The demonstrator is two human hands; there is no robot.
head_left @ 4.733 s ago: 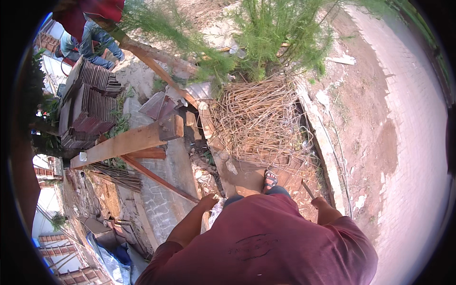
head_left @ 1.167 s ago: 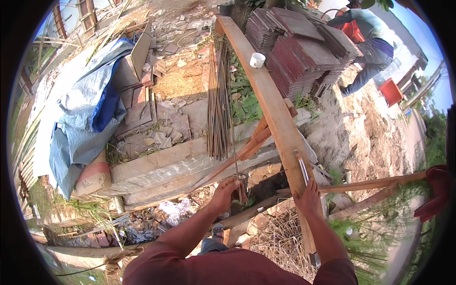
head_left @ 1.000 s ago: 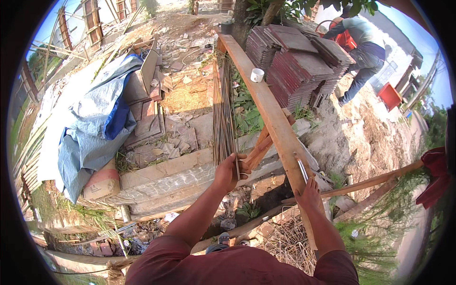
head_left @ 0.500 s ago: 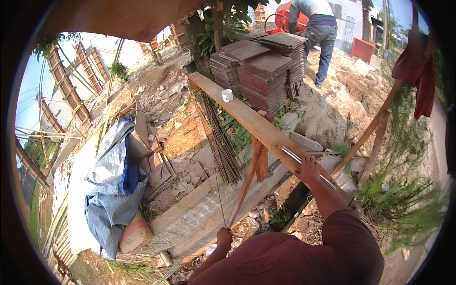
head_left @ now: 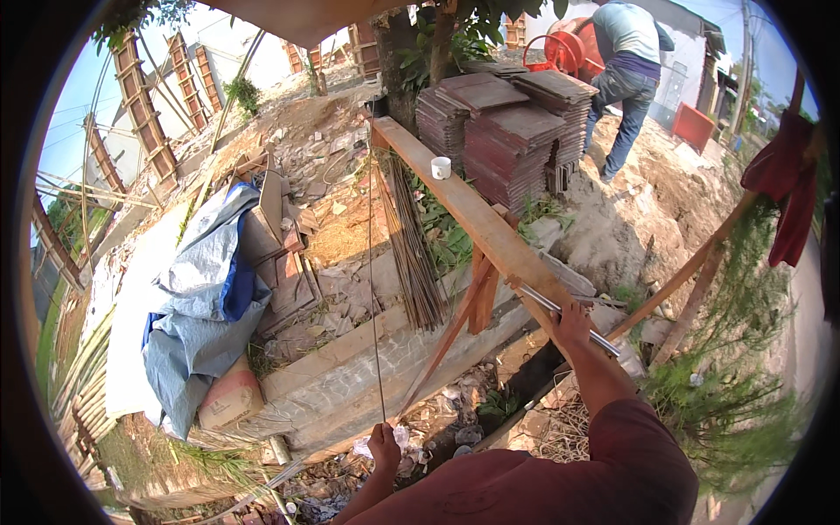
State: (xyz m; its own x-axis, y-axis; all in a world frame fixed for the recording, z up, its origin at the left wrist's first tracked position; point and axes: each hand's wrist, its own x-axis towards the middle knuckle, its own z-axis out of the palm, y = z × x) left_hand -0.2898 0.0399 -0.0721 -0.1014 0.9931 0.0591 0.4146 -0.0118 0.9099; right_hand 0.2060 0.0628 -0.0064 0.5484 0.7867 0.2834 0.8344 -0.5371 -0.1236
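My left hand [head_left: 383, 444], low in the middle, is closed round the near end of a thin dark metal rod [head_left: 374, 306]. That rod stretches away, almost straight up the view, toward the beam's far end; whether its tip touches anything I cannot tell. On the near part of a long wooden beam [head_left: 477, 214], my right hand [head_left: 574, 325] grips a silver metal bar [head_left: 605, 344], which sticks out on both sides of the fist. A bundle of similar thin rods [head_left: 404, 241] lies left of the beam.
A white cup [head_left: 441, 168] stands on the beam. Stacked reddish tiles [head_left: 512, 131] rise behind it. A person [head_left: 626, 79] bends by an orange mixer [head_left: 569, 48]. A blue-grey tarp [head_left: 206, 306] lies left. Below the beam run a concrete ledge [head_left: 332, 394] and a rubble-strewn ditch.
The whole view has shifted somewhat. My left hand has moved left relative to the beam's prop, and its rod now reaches farther up the view. My right hand still holds the bar.
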